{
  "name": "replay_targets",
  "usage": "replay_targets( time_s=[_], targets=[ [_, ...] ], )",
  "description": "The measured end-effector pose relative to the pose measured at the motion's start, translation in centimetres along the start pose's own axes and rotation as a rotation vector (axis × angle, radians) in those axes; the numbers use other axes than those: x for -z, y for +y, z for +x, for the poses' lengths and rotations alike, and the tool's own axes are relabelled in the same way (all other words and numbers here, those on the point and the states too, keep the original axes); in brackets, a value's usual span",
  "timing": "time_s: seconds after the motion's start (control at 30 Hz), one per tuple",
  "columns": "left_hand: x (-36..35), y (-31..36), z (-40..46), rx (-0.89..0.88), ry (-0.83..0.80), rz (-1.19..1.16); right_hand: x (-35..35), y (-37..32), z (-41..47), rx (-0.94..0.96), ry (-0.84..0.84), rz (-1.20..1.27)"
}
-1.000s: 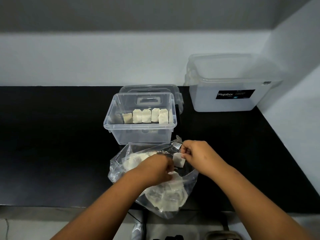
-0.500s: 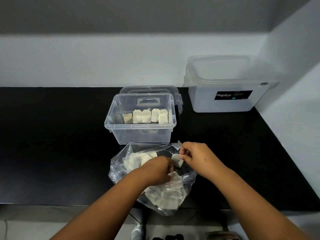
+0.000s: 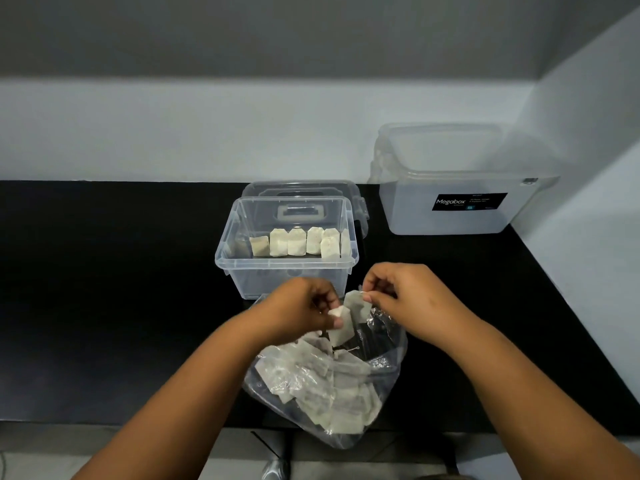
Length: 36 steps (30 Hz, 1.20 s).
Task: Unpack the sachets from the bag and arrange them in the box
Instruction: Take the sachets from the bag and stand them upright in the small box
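Above the crinkled clear plastic bag [image 3: 322,393] of white paper sachets at the black desk's [image 3: 104,306] near edge, my left hand [image 3: 301,306] pinches one white sachet [image 3: 341,327] in its grip while my right hand [image 3: 412,299] pinches another [image 3: 356,304] by its top corner. Just beyond stands the small clear plastic box [image 3: 287,268], a row of sachets [image 3: 301,242] upright along its far wall. A larger frosted lidded container [image 3: 450,188] sits far right.

On my black worktop [image 3: 104,306], a large frosted container [image 3: 450,216] labelled Megabox stands lidded at the far right corner, against the pale wall [image 3: 173,133].
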<state>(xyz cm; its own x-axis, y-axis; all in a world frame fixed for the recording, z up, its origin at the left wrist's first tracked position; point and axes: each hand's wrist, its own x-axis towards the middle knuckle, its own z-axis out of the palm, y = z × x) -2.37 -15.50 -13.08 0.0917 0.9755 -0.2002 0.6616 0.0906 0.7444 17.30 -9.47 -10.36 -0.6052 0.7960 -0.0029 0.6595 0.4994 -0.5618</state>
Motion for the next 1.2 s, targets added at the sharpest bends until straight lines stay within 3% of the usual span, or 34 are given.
replay_targets(
  time_s=[0.27,0.47,0.73,0.87,1.2],
  targets=[
    [9.6,1.4,0.6,-0.117,0.169,0.107,4.2,-3.5,5.1,0.049,0.063,0.049],
    [14.2,-0.5,3.5,-0.069,0.272,0.343,2.9,-4.2,12.0,0.055,0.113,-0.004],
    [13.8,-4.7,9.0,0.011,0.089,0.541,-3.1,-3.8,18.9,-0.097,-0.145,-0.296],
    [12.9,-5.7,10.8,0.035,0.022,0.547,-4.5,-4.2,20.2,-0.166,-0.262,-0.318],
    [11.7,-6.7,13.1,0.059,-0.056,0.506,-6.1,-3.8,21.7,-0.305,-0.275,-0.432]
  ],
)
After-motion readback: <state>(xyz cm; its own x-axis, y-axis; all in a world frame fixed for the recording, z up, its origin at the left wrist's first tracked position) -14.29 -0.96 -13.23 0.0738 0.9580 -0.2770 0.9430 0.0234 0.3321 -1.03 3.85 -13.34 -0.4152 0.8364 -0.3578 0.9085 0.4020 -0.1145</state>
